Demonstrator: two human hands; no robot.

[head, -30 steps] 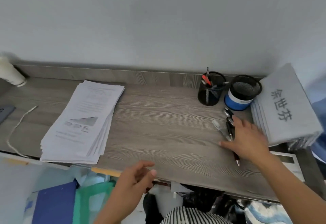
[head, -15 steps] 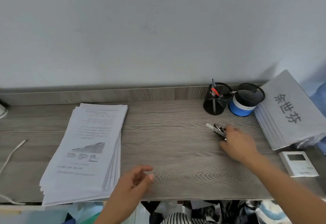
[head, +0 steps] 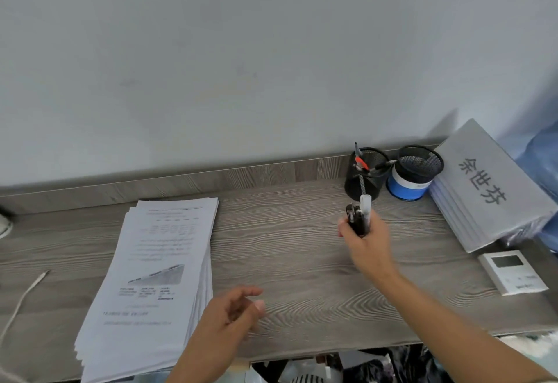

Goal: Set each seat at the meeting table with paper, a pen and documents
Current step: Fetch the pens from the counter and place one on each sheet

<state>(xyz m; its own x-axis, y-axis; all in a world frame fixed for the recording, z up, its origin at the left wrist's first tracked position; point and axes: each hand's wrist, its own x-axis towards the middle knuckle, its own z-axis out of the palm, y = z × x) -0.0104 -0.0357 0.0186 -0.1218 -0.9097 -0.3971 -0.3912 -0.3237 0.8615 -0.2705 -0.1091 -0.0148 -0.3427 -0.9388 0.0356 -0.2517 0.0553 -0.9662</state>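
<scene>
Okay — I'm watching the right hand (head: pixel 367 243) gripping a bundle of pens (head: pixel 359 219), fingers wrapped around the barrels, tips pointing up and lifted clear of the desk (head: pixel 287 249). Using the black mesh pen cup (head: pixel 363 175) as my reference: the bundle is sitting just in front of it, near but not touching. The second mesh cup with the blue band (head: pixel 412 178) is standing right beside the reference cup, and the stack of grey folders with printed characters (head: pixel 483 189) is leaning further along on that same side. A small white device (head: pixel 513 272) is lying in front of the folders.

The left hand (head: pixel 232 313) is hovering loosely curled, holding nothing, well apart from the pen cup and just beside the stack of printed documents (head: pixel 154 274), which is lying flat across the desk from the cup.

Progress, as I'm reading it — early. Pens are being collected; documents and folders are looking untouched, no meeting table or seats are showing here, so nothing is laid out yet. Still left: picking up paper and documents, carrying everything over, setting every seat.
</scene>
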